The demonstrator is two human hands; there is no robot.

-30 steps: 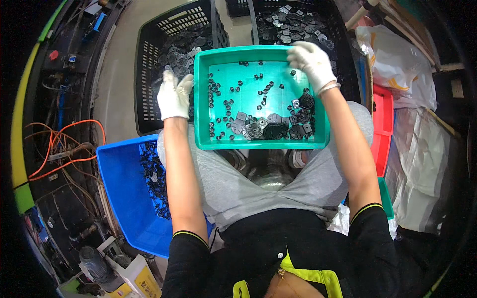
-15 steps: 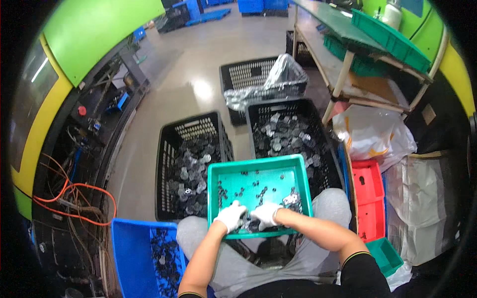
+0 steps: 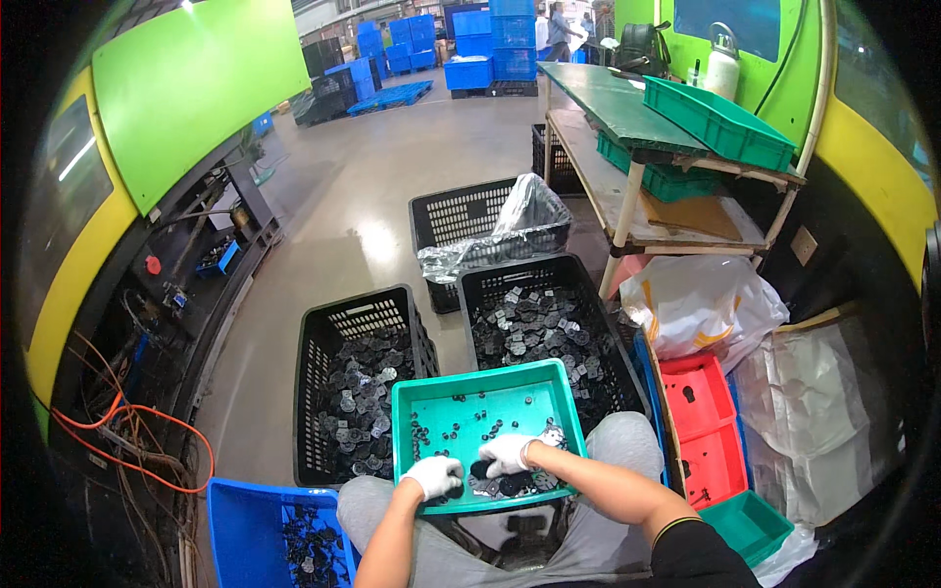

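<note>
A green tray (image 3: 569, 412) rests across my lap, with small black ring-like pieces scattered over its floor and a pile of dark, flat, shiny parts (image 3: 520, 485) along its near side. My left hand (image 3: 434, 477), in a white glove, is at the tray's near left corner, fingers curled round a small black part. White-gloved too, my right hand (image 3: 508, 454) hovers over the pile, its fingers closed on a dark round part (image 3: 481, 468). The exact shape of the part in the left hand is mostly hidden by the fingers.
Beyond the tray stand two black crates (image 3: 306, 392) (image 3: 627, 377) of dark parts and a foil-lined crate (image 3: 431, 211). A blue bin (image 3: 230, 519) sits at left, red trays (image 3: 720, 461) at right. A green-topped workbench (image 3: 618, 113) is farther right; a person (image 3: 559, 34) is far off.
The view has tilted upward, so the far room shows more. My hands have drawn apart, and a dark round part now shows at my right fingertips.
</note>
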